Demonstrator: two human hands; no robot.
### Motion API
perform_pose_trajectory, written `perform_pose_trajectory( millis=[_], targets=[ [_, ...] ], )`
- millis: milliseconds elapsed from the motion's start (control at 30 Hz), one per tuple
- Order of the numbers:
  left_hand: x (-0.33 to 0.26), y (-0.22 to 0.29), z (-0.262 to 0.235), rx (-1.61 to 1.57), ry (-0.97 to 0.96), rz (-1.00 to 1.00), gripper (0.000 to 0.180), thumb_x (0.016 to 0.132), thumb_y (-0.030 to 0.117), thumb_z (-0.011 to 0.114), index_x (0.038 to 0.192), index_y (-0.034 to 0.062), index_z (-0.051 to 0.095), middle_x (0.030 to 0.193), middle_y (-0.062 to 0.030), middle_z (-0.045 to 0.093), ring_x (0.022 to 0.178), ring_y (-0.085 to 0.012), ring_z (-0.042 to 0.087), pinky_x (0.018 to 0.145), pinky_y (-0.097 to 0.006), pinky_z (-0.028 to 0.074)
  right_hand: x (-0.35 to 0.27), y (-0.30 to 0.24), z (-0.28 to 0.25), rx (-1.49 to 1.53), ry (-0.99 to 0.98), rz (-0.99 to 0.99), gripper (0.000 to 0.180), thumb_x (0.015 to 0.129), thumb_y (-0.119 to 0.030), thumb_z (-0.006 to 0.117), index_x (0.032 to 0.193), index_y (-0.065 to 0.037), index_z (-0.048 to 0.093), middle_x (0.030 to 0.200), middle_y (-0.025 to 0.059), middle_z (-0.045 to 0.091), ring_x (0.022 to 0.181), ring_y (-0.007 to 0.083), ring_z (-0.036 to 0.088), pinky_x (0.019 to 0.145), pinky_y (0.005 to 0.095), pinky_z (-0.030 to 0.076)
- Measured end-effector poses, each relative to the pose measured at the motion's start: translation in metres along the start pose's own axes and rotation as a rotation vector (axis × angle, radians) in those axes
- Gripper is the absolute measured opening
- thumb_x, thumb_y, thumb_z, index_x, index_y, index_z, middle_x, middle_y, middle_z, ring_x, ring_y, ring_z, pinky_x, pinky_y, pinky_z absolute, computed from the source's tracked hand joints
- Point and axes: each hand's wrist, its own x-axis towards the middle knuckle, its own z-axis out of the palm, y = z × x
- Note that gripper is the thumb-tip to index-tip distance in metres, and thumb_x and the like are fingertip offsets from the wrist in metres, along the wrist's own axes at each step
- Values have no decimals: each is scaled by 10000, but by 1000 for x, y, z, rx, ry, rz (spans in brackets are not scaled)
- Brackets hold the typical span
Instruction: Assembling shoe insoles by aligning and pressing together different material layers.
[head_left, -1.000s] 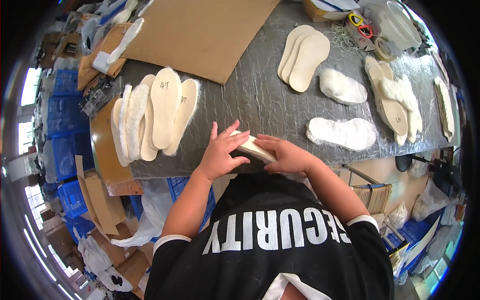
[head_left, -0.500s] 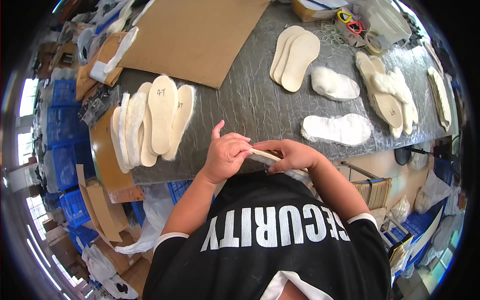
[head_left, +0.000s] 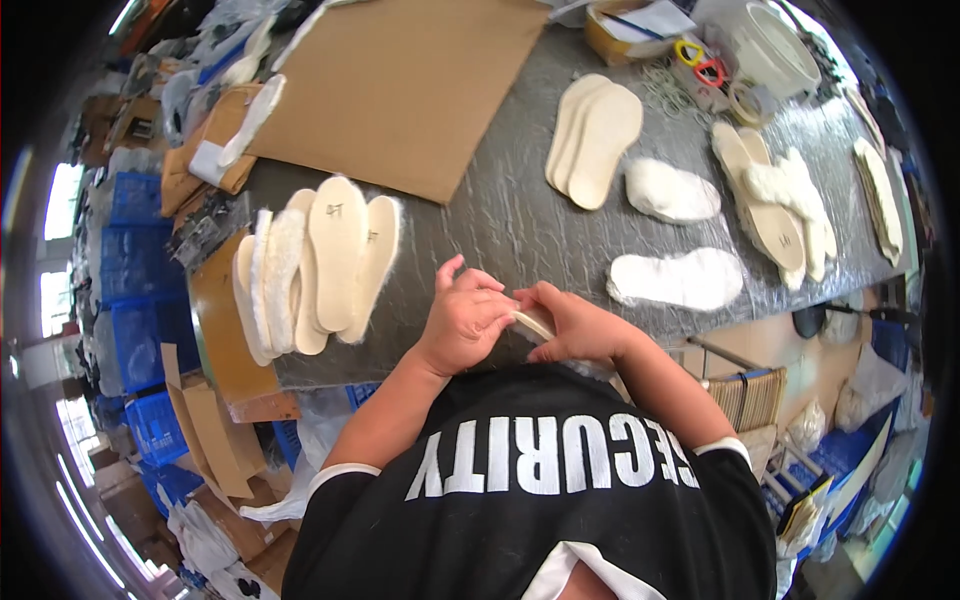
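At the near edge of the table I hold a fleece-lined insole (head_left: pixel 533 323) edge-on, close to my shirt. My left hand (head_left: pixel 466 320) pinches its tip between thumb and fingers. From the other side my right hand (head_left: pixel 578 322) grips the same insole, thumb below and fingers above, covering much of it. A fanned bunch of cream insoles (head_left: pixel 337 240) lies to the left of my hands. On the right, a white fluffy insole (head_left: pixel 677 279) lies flat, with a curled fluffy piece (head_left: pixel 671 190) behind it.
Several plain insoles (head_left: pixel 595 145) overlap farther back. More insoles (head_left: pixel 770 210) lie at the right. A large cardboard sheet (head_left: pixel 390 95) covers the back left. Scissors (head_left: pixel 710 72), a tape roll (head_left: pixel 748 103) and a clear bucket (head_left: pixel 770 50) stand at the back right. Blue crates (head_left: pixel 135 260) are stacked left.
My left fingers have shifted on the insole's tip and its raised finger has come lower. Both hands are closer together. The whole view has shifted slightly, so the table appears lower.
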Motion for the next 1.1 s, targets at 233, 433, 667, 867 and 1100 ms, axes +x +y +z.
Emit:
perform_pose_trajectory(
  millis=[233, 433, 667, 867, 1100],
  targets=[
    [-23, -1, -30, 101, -171, -66, 345, 764, 18, 598, 1105, 55, 642, 1041, -100, 677, 937, -303, 629, 858, -408, 488, 2, -15, 8, -351, 81, -301, 786, 644, -324, 847, 1192, 35, 412, 1303, 230, 484, 1227, 433, 453, 1023, 450, 381],
    [-86, -46, -127, 796, 447, -300, 485, 719, -101, 504, 1181, 11, 598, 1165, -168, 598, 1028, -369, 558, 927, -445, 433, 19, -16, -20, -498, 575, -356, 519, 733, -289, 782, 1099, -42, 508, 1390, 218, 413, 1282, 415, 404, 1055, 499, 329],
    [-70, -57, -112, 811, 146, -507, 363, 731, 66, 677, 1088, 20, 631, 1185, -160, 565, 1101, -371, 489, 945, -481, 381, 61, 47, -73, -881, 923, 136, 460, 706, -126, 774, 1083, -15, 534, 1283, 187, 490, 1134, 370, 517, 937, 401, 456],
    [63, -62, -13, 172, 36, -48, 356, 752, 66, 667, 1095, -1, 600, 1152, -157, 593, 1117, -335, 529, 987, -423, 409, 81, 75, -95, -883, 817, 122, 73, 799, -75, 544, 822, -6, 551, 930, 146, 555, 893, 333, 597, 711, 438, 522],
    [175, -84, 81, 134, -316, -61, 269, 760, -11, 508, 1026, -49, 532, 1028, -225, 584, 1062, -380, 538, 920, -445, 450, 52, 49, -127, -595, 1021, 79, 52, 848, -35, 486, 876, -4, 517, 872, 223, 571, 801, 448, 565, 677, 511, 444]
  ],
)
